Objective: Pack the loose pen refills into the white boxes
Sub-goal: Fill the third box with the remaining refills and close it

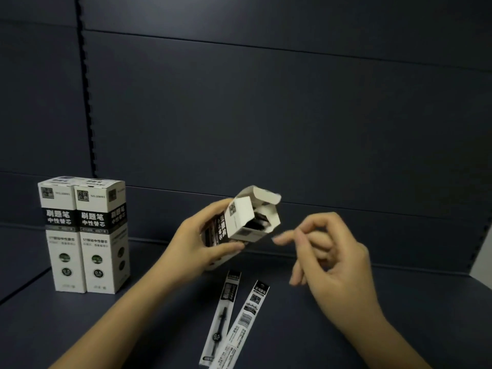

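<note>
Holding a white box (234, 230) tilted in my left hand (197, 246), I keep its mouth turned toward me, top flaps open, dark refill ends showing inside. My right hand (332, 262) hovers just beside that opening, grasping nothing, fingers loosely curled with the forefinger stretched toward the box. Below my hands, two loose pen refills (234, 320) in clear sleeves lie side by side on the dark shelf (399, 315), their lower ends touching, running toward the near edge. Open room spreads to the right of them up to the shelf's back panel (266, 115). Two closed white boxes (85, 235) stand upright and touching at the far left. Their black bands carry the characters 刷题笔 中性替芯, with "0.5" in a circle lower down. One refill sleeve also reads "0.5"; the smaller print is too blurred to read.
</note>
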The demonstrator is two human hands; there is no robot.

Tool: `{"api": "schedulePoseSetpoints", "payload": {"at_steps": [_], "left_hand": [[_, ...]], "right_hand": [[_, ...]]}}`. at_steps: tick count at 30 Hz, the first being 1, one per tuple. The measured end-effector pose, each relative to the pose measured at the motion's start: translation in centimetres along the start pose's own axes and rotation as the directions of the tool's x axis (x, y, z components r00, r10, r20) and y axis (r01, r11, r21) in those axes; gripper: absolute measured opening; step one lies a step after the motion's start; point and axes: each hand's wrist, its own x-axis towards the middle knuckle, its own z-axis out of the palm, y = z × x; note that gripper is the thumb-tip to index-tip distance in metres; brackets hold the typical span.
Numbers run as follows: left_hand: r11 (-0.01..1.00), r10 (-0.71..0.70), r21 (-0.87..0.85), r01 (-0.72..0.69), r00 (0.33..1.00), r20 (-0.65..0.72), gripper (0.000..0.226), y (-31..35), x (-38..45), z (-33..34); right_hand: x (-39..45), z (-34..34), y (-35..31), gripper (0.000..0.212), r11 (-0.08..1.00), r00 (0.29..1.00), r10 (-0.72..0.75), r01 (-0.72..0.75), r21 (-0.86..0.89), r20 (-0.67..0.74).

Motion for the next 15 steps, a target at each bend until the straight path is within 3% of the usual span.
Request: {"api": "schedulePoseSetpoints", "payload": {"at_steps": [3,6,10,12,15], "left_hand": [[1.0,-0.001,-0.011,0.001,0.999,-0.046,0.068,0.1,0.2,-0.5],[0.998,0.005,-0.055,-0.009,0.998,-0.063,0.07,0.0,0.3,-0.8],[0.996,0.005,-0.083,-0.011,0.998,-0.068,0.07,0.2,0.3,-0.9],[0.997,0.004,-0.083,-0.01,0.998,-0.068,0.07,0.4,0.3,-0.9],[0.998,0.001,-0.068,-0.005,0.998,-0.062,0.073,0.4,0.3,-0.9]], "right_hand": [[-0.3,1.3,1.2,0.021,0.97,0.977,0.212,-0.212,-0.121,-0.017],[-0.9,3.0,2.0,0.027,0.832,0.844,0.508,-0.428,-0.354,0.174],[-1.7,4.3,2.6,0.065,0.627,0.627,0.703,-0.326,-0.707,0.334],[-1.8,4.7,2.7,0.083,0.575,0.571,0.742,-0.271,-0.772,0.352],[-1.8,4.8,2.7,0.094,0.563,0.539,0.752,-0.226,-0.795,0.379]]}}
